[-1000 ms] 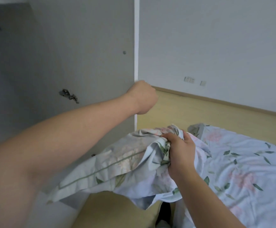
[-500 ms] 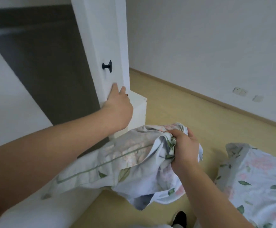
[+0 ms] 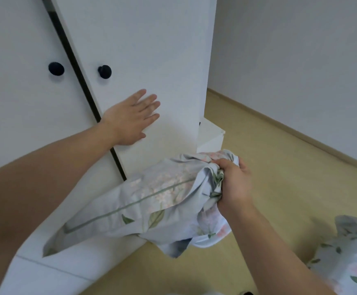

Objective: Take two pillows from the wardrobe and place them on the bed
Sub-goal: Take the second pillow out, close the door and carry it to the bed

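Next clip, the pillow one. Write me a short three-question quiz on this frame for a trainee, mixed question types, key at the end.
1. True or false: the left hand grips a black knob on the wardrobe door.
2. What does the right hand hold?
A. a folded towel
B. a floral pillow, bunched at one end
C. nothing
3. Fill in: a dark gap shows between the two wardrobe doors, so they are not quite ____.

Key
1. False: the hand lies flat and open on the door, below and to the right of the knob.
2. B
3. shut
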`<act>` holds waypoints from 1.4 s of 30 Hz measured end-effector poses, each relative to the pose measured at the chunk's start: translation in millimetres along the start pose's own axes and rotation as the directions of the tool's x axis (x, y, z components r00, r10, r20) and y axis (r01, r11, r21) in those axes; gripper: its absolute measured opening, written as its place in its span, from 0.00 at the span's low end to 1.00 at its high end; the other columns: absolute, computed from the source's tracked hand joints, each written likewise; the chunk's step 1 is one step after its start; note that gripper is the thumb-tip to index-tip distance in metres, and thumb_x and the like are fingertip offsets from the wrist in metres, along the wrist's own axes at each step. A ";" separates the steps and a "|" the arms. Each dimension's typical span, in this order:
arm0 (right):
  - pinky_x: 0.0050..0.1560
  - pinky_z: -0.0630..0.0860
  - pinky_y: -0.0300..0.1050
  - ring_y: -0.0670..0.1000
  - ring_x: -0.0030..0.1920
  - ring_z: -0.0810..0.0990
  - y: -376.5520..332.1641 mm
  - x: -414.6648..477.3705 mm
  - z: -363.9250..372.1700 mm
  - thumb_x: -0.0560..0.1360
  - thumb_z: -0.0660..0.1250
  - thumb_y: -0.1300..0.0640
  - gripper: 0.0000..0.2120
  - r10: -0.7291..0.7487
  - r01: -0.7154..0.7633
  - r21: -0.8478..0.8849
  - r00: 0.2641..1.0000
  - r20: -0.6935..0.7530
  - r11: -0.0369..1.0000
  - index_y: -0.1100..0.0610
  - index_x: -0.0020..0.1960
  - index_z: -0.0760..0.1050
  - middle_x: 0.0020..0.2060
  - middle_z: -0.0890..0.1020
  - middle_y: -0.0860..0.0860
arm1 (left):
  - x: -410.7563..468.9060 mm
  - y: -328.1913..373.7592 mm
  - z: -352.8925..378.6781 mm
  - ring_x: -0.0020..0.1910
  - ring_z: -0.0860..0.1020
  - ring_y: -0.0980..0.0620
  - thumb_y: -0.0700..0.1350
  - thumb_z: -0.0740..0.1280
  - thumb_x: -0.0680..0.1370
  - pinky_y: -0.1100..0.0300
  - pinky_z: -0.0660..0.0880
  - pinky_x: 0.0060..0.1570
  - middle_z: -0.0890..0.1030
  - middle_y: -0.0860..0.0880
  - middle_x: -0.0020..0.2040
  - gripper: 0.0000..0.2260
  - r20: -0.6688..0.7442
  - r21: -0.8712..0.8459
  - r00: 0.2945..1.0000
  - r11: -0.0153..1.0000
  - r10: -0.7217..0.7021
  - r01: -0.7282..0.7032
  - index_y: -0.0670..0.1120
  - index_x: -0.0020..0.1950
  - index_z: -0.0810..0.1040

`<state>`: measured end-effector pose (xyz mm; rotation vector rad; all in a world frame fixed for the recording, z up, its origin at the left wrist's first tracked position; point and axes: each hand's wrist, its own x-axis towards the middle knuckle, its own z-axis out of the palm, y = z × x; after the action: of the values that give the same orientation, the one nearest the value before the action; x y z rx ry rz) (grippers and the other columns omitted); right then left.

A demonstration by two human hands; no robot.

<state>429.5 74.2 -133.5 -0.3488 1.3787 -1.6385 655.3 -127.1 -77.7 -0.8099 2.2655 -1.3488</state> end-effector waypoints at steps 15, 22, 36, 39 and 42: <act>0.45 0.78 0.51 0.55 0.38 0.82 -26.7 56.1 -56.3 0.72 0.68 0.67 0.10 0.010 -0.008 0.056 0.999 -0.033 0.998 0.58 0.51 0.79 0.33 0.83 0.52 | 79.4 34.4 -65.3 0.81 0.49 0.42 0.66 0.58 0.79 0.42 0.48 0.78 0.51 0.45 0.83 0.36 0.601 -0.658 0.799 0.565 -0.002 0.497 0.51 0.82 0.53; 0.37 0.77 0.46 0.55 0.33 0.80 -67.2 126.0 -164.6 0.73 0.67 0.68 0.13 0.033 0.012 0.194 0.973 -0.227 0.981 0.56 0.55 0.77 0.31 0.82 0.52 | 187.5 117.1 -182.3 0.64 0.77 0.56 0.62 0.60 0.81 0.57 0.68 0.70 0.80 0.55 0.65 0.21 0.255 -0.935 0.798 -0.072 0.545 0.348 0.53 0.68 0.77; 0.44 0.77 0.52 0.55 0.40 0.80 -235.2 274.7 -402.8 0.70 0.70 0.66 0.15 -0.125 0.301 0.194 0.782 -0.611 0.934 0.45 0.40 0.81 0.39 0.82 0.57 | 495.5 241.7 -327.3 0.54 0.85 0.44 0.76 0.58 0.70 0.48 0.80 0.58 0.87 0.44 0.53 0.38 0.377 -0.805 0.501 0.008 0.779 0.594 0.45 0.59 0.82; 0.42 0.78 0.49 0.54 0.38 0.81 -265.6 318.7 -454.5 0.71 0.69 0.67 0.18 -0.168 0.380 0.154 0.691 -0.703 0.912 0.45 0.33 0.80 0.37 0.82 0.55 | 572.2 276.5 -361.1 0.51 0.84 0.38 0.75 0.58 0.71 0.43 0.78 0.55 0.85 0.37 0.54 0.40 0.366 -0.790 0.354 0.085 0.861 0.608 0.40 0.55 0.85; 0.41 0.78 0.48 0.54 0.37 0.80 -293.7 371.3 -510.6 0.71 0.69 0.68 0.13 -0.177 0.435 0.126 0.590 -0.788 0.891 0.50 0.37 0.78 0.36 0.81 0.55 | 662.8 307.6 -404.2 0.44 0.85 0.43 0.61 0.64 0.79 0.47 0.79 0.55 0.86 0.40 0.51 0.25 0.222 -0.827 0.321 0.004 0.921 0.562 0.39 0.51 0.85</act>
<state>-266.1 78.7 -166.1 0.3846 1.6756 -2.4337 -172.0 -173.3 -181.3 -0.9002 1.6006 1.3135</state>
